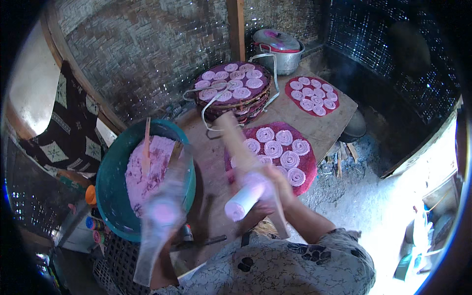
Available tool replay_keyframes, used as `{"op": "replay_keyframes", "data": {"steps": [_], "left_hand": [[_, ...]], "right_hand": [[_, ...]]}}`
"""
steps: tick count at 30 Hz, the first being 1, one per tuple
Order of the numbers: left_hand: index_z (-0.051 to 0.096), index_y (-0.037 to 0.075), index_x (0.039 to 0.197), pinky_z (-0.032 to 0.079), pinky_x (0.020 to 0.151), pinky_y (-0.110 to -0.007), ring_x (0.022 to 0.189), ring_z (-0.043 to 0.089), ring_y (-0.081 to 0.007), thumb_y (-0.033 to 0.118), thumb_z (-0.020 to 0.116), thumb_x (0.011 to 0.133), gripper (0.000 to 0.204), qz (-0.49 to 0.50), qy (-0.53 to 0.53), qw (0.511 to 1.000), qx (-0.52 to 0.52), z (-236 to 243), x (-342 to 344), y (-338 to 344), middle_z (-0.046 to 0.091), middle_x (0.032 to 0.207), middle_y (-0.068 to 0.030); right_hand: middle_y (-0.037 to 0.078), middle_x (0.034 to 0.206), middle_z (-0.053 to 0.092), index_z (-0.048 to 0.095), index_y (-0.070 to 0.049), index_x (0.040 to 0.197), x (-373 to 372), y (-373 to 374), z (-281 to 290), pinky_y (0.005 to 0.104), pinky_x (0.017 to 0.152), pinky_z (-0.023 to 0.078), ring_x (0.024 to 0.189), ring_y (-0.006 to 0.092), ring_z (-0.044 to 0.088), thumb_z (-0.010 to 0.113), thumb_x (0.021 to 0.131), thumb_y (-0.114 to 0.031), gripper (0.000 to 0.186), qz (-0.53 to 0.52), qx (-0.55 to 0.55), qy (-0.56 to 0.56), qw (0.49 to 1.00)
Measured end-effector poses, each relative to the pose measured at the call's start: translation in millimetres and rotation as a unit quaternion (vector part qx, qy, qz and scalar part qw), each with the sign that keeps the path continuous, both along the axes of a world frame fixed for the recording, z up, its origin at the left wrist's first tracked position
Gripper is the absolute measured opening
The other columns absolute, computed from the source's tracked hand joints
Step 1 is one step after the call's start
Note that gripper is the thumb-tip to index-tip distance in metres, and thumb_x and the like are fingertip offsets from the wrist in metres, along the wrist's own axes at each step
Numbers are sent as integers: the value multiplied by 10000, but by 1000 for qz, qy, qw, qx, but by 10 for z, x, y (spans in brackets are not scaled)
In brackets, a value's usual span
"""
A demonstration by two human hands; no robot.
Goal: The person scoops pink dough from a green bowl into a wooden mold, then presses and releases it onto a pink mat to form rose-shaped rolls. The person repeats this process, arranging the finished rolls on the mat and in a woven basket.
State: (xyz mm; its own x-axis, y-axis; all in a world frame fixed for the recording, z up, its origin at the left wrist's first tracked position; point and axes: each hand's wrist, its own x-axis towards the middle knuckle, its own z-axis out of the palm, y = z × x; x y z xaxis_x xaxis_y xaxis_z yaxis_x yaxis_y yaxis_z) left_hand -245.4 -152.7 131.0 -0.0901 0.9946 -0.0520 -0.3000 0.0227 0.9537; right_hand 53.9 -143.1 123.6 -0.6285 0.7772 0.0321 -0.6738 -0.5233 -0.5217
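Note:
My right hand [278, 189] is closed round a wooden press with a white tube [244, 200], whose open end shows pink dough. The tube juts toward me from a long wooden bar. At the left, a second wooden press part [155, 231], smeared by motion, has a round pink-smeared middle. My left hand [166, 248] holds it from behind, its fingers mostly hidden. That part overlaps the near right rim of a green tub [109, 189]. Inside the tub lies pink dough [140, 169] with a wooden paddle [146, 147] stuck in it.
A red round mat [310, 169] bears several pink dough coils, beyond my right hand. Another red mat [319, 112] with coils lies farther right. Stacked round trays [201, 105] with a white cord stand behind, near a lidded metal pot [290, 64]. Firewood [350, 152] lies beside the board [339, 125].

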Motion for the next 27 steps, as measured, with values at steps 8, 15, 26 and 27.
{"op": "replay_keyframes", "data": {"steps": [8,15,26,27], "left_hand": [[603,52,1122,503,826,-352,971,621,-190,263,719,782,417,-389,279,867,140,-230,1338,35,644,1045,-121],[598,68,1142,490,853,-355,1011,614,-189,283,733,781,442,-469,328,817,73,45,1347,55,638,1071,-128],[525,72,1266,393,1022,-354,1199,493,-201,202,807,736,614,-570,273,775,-31,-895,1918,9,533,1292,-81],[527,70,1264,394,1020,-353,1197,494,-202,205,810,731,619,-563,248,788,-37,-845,2002,63,533,1291,-85]], "right_hand": [[158,1093,547,297,27,1354,611,-511,243,385,830,482,921,237,592,707,771,-312,789,-260,355,-491,752],[243,1190,524,315,-6,1354,821,-487,380,457,859,501,1006,402,595,758,725,-406,867,-167,506,-567,629],[243,1320,427,217,-22,1407,1420,-201,-23,457,961,440,1172,396,498,816,673,-333,997,-5,447,-506,738],[239,1347,397,207,-22,1415,1527,-128,-55,458,986,414,1216,379,456,809,677,-376,1016,5,410,-468,782]]}}
